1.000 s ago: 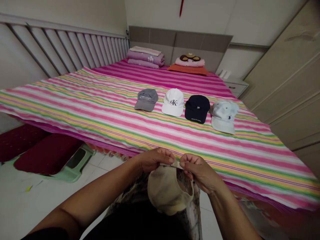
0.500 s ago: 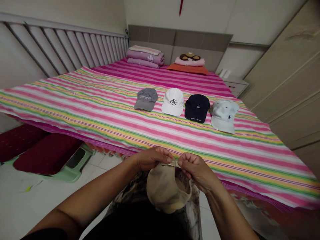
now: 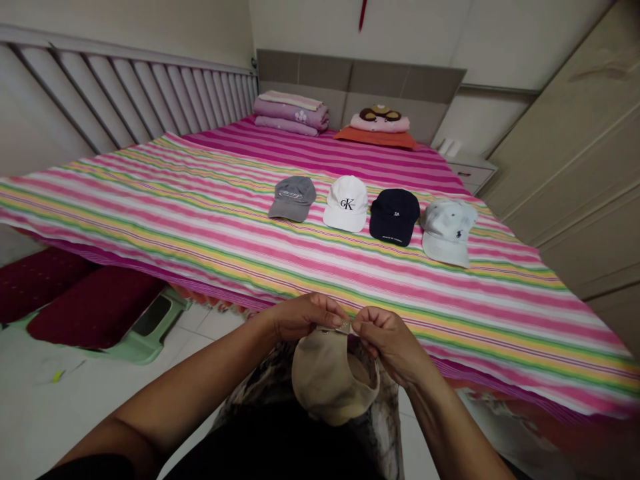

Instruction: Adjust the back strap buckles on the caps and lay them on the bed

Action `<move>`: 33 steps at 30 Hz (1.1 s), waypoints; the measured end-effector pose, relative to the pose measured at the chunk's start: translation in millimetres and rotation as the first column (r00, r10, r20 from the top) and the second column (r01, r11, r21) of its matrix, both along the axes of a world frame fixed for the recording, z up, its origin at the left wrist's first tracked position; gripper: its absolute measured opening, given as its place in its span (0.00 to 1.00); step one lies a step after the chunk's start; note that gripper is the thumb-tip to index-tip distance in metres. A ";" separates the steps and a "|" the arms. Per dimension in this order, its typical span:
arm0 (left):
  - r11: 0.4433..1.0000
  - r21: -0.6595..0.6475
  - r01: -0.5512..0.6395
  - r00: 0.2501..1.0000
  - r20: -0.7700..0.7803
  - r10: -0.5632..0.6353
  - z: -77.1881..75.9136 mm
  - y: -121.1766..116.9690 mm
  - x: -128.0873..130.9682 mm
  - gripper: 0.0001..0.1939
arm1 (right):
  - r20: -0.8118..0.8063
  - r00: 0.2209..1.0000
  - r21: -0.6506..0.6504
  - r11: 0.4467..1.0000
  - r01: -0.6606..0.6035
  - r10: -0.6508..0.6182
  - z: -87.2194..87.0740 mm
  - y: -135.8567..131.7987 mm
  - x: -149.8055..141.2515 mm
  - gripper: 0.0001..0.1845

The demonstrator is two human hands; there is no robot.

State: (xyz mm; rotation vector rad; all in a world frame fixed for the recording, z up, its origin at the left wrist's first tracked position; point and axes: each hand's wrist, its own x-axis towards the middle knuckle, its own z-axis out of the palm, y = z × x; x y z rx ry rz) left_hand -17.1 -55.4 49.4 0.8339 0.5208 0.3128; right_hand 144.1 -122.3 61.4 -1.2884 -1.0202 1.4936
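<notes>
A beige cap [image 3: 325, 377] hangs in front of me, just short of the bed's near edge. My left hand [image 3: 305, 317] and my right hand [image 3: 387, 340] both pinch its back strap, fingers closed and nearly touching at the small metal buckle. Farther off, a row of caps lies on the striped bedspread [image 3: 175, 213]: a grey cap [image 3: 293, 198], a white cap [image 3: 346, 203] with black letters, a navy cap [image 3: 394, 215] and a pale white cap [image 3: 447, 231].
Folded purple bedding [image 3: 291, 113] and a pillow stack [image 3: 379, 127] lie by the headboard. A wardrobe [image 3: 575, 173] stands to the right, a nightstand [image 3: 467, 170] beyond it. On the left floor are dark red cushions [image 3: 90, 310] on a green stool [image 3: 157, 327].
Both hands have crept slightly left and closer together on the strap, and the beige cap has shifted a little with them. The caps on the bed have not moved.
</notes>
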 end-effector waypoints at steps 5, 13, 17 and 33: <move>0.999 0.025 -0.020 1.000 0.008 0.020 -0.4 1.4 -0.9 0.15 | 0.033 0.999 -0.027 0.999 -0.032 0.033 0.9 0.0 1.4 0.12; 0.994 0.077 -0.080 0.994 0.079 0.074 -6.9 1.9 0.2 0.16 | -0.012 1.000 -0.010 1.000 0.005 -0.005 -7.6 -0.6 -6.4 0.09; 0.993 0.068 -0.098 0.993 0.073 0.093 -8.3 2.6 0.8 0.19 | 0.172 0.985 0.155 0.988 -0.016 -0.012 -5.8 -3.4 -8.0 0.10; 0.953 0.301 0.030 0.994 -0.110 0.004 -5.4 6.0 -4.8 0.13 | 0.752 0.635 0.413 0.877 -0.247 -0.176 7.7 -10.1 -12.4 0.06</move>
